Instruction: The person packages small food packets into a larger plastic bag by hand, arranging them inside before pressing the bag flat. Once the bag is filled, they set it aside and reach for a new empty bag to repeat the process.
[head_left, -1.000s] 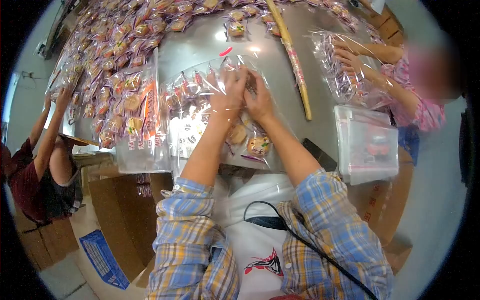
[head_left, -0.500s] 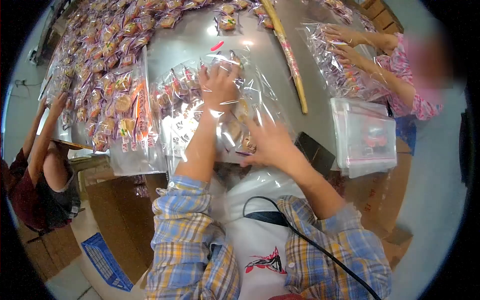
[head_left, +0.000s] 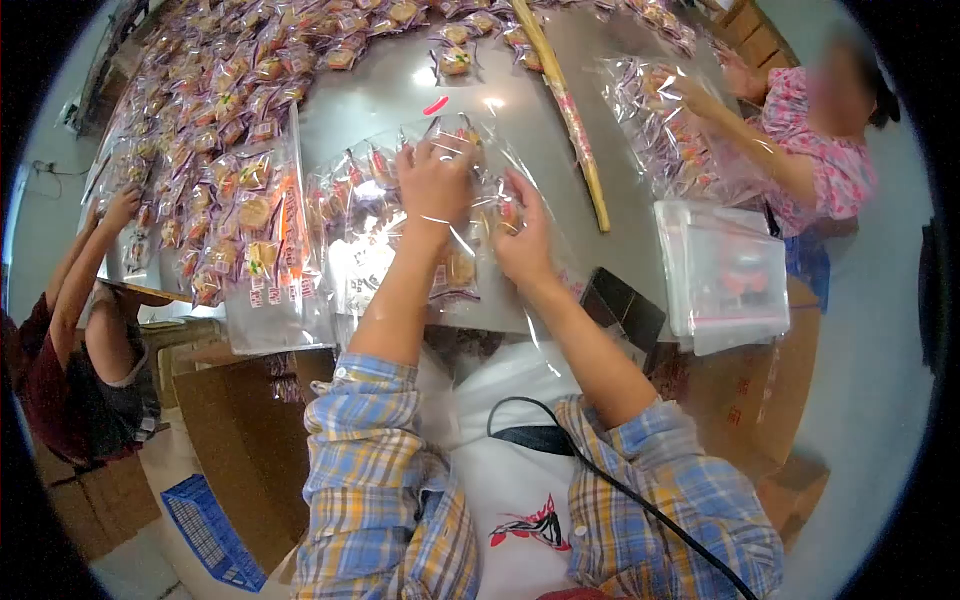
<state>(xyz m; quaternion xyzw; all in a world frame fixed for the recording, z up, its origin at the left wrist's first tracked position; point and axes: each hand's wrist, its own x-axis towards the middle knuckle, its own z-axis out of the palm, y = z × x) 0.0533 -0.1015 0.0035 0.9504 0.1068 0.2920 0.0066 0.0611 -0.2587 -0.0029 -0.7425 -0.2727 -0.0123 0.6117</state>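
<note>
My left hand (head_left: 436,190) reaches inside a large clear plastic bag (head_left: 365,275), palm down. Its spread fingers rest on individually wrapped pastries at the bag's far end, and bag film shows over the wrist. To its right my right hand (head_left: 525,240) is closed around one wrapped pastry (head_left: 508,213), thumb and fingers at its sides, by the bag's right side. Another wrapped pastry (head_left: 460,270) lies between my forearms. More wrapped pastries (head_left: 355,170) stand in a row along the bag's far left part.
A heap of wrapped pastries (head_left: 220,90) covers the table's left side, beside a printed bag (head_left: 285,320). A wooden stick (head_left: 565,110) lies toward the right. Flat clear bags (head_left: 735,280) are stacked near a dark box (head_left: 622,308). Co-workers' arms (head_left: 765,150) work at both sides.
My right hand has moved away from me and closed on a wrapped pastry, from spread fingers before. My left hand stays at nearly the same spot. The right-hand co-worker has shifted posture.
</note>
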